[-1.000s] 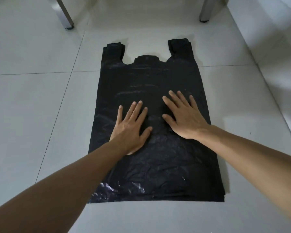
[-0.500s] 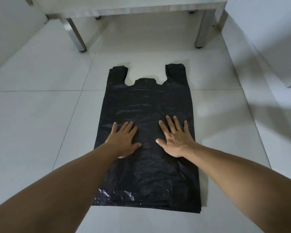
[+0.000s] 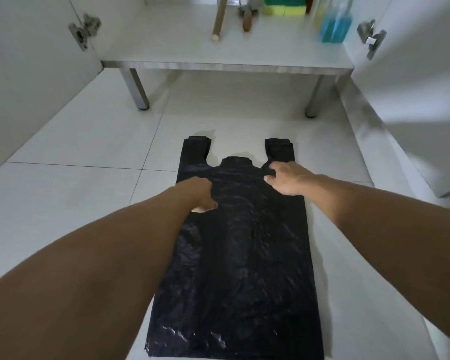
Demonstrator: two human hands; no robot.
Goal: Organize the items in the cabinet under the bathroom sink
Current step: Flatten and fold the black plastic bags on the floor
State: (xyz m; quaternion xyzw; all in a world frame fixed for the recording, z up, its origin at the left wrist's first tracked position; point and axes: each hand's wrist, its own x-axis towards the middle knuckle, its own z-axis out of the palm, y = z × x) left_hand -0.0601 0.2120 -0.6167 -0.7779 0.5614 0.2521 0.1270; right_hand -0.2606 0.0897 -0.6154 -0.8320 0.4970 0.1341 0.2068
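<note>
A stack of black plastic carrier bags [image 3: 242,242] lies flat on the white tiled floor, handles pointing toward the cabinet. My left hand [image 3: 200,193] sits at the bags' upper left edge with its fingers curled down onto the plastic. My right hand [image 3: 286,179] is at the base of the right handle, fingertips curled and pinching the black plastic. Both forearms stretch over the bags from the near side.
The open cabinet's base shelf [image 3: 226,66] stands on metal legs [image 3: 138,92] beyond the bags. On it are a wooden handle [image 3: 218,19], a brush [image 3: 247,19], green and yellow sponges [image 3: 283,6] and a bottle of blue liquid [image 3: 335,24]. Open doors [image 3: 37,74] flank both sides.
Both hands slid from the bags' middle, flat with spread fingers, up to the top near the handles and curled onto the plastic. The view tilted up, showing the cabinet's inside.
</note>
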